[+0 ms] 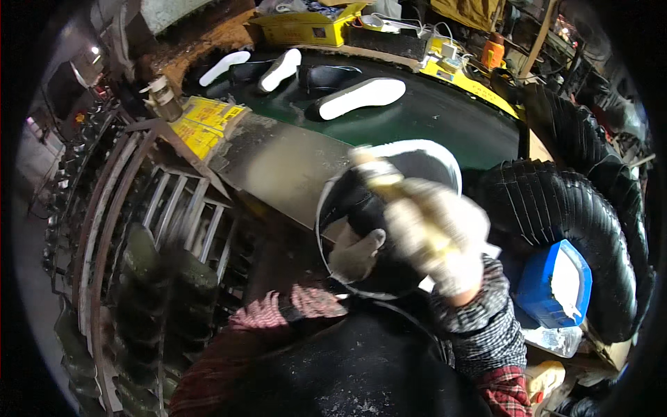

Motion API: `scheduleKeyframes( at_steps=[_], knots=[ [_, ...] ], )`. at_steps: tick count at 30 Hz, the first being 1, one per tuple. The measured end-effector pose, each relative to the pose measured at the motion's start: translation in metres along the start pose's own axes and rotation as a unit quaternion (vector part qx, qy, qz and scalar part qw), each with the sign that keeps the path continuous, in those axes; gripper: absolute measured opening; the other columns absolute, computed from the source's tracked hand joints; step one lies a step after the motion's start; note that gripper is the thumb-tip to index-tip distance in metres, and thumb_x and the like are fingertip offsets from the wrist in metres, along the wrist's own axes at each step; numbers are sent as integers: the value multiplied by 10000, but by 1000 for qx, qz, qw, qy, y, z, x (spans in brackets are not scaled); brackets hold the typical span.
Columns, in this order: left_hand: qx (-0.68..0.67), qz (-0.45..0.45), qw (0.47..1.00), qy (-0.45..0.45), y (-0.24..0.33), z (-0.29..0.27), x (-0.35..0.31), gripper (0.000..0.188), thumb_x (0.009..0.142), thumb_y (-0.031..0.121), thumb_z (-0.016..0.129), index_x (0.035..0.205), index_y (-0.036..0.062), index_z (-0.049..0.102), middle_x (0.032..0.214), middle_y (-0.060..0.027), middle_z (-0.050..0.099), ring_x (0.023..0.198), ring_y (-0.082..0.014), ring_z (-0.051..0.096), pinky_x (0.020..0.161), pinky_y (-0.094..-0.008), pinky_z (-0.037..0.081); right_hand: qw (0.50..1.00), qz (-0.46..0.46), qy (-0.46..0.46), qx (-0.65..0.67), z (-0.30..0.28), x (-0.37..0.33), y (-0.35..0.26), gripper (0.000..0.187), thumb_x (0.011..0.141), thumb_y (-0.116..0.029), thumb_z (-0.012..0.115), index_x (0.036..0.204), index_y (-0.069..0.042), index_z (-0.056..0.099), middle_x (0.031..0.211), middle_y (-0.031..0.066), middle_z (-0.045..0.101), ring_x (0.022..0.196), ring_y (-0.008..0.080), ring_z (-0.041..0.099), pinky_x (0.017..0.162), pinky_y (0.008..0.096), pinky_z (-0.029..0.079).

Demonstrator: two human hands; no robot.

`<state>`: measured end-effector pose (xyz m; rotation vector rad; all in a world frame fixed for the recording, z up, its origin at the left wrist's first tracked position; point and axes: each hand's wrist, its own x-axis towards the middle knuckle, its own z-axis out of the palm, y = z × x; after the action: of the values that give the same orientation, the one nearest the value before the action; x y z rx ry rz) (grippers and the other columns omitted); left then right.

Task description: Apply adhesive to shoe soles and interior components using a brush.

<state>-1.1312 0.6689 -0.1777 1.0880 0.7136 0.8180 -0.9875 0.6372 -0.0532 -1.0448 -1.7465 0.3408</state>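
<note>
A black shoe with a white sole [410,167] is held upside down near the middle of the view. My left hand [356,256], in a white knit glove, grips the shoe from below by its black upper. In front of the shoe, my gloved right hand [439,236] is blurred by motion and closed around a brush handle [379,175] whose tip rests against the sole's edge.
A green conveyor belt [445,115] carries several black shoes with white soles [361,97] lying sole up. A blue tub [556,283] of white glue sits at right beside black ribbed hoses [577,208]. A metal rack [153,229] with dark shoe lasts stands at left.
</note>
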Motion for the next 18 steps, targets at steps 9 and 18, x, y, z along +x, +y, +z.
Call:
scheduleKeyframes(
  at_steps=[9, 18],
  knots=[
    [207, 17, 978, -15, 63, -28, 27, 125, 936, 122, 559, 953, 20, 629, 809, 21, 605, 661, -73, 546, 527, -234, 416, 978, 72, -115, 160, -46, -90, -20, 226, 866, -208, 653, 968, -7, 646, 796, 67, 650, 669, 164, 640, 582, 282, 512],
    [62, 99, 991, -69, 63, 19, 5, 386, 932, 86, 522, 1309, 9, 484, 1221, -66, 577, 1072, -163, 538, 921, -300, 431, 982, 175, 68, 4, -93, -142, -7, 65, 826, -31, 626, 800, 18, 660, 663, 39, 623, 587, 124, 585, 577, 236, 484]
  ],
)
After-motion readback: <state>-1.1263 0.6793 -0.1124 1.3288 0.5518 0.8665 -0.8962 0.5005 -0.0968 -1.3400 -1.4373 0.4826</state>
